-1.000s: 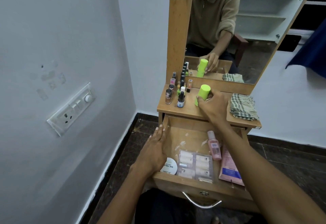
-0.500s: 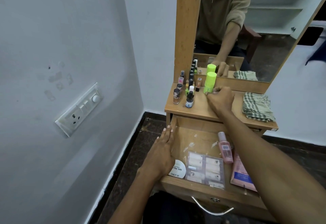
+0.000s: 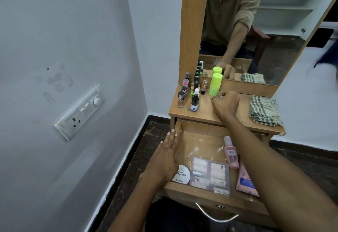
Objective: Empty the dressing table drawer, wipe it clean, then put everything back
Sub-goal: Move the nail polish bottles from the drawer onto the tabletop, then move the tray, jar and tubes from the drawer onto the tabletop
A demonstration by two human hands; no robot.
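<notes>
Drawer (image 3: 210, 189) pulled open at the bottom of the view, its curved metal handle (image 3: 215, 215) nearest of all. Inside lie a round white nail-polish pad tub (image 3: 182, 176) at the front left, a clear packet of small sachets (image 3: 210, 175) just beside it, a pink pouch (image 3: 244, 182) at the right, partly hidden under the right forearm, and a pink spray bottle (image 3: 230, 155) lying flat behind the packet, touching the pouch's edge. Bits of clear film lie on the bare wood farther back.

Left hand (image 3: 167, 156) lies flat along the drawer's left wall, fingers straight and together, fingertips pointing to the back corner; it holds nothing, and its heel covers part of the white tub.

Beyond the drawer, on the worktop (image 3: 204, 112), the right hand (image 3: 225, 103) is curled with its fingertips at the base of a lime green tube (image 3: 215, 85), which stands upright near the mirror (image 3: 256, 30). Whether the fingertips pinch the tube or only touch its base cannot be told. To the left of the tube stands a cluster of nail polish bottles (image 3: 192, 92), all upright, in short rows running back to the mirror frame. At the right end of the worktop, well apart from the bottles, lies a folded green checked cloth (image 3: 265, 111).

Farthest, the mirror reflects the tube, the hand, the cloth and a person's olive sleeve. On the left wall sits a switch panel (image 3: 80, 113).
</notes>
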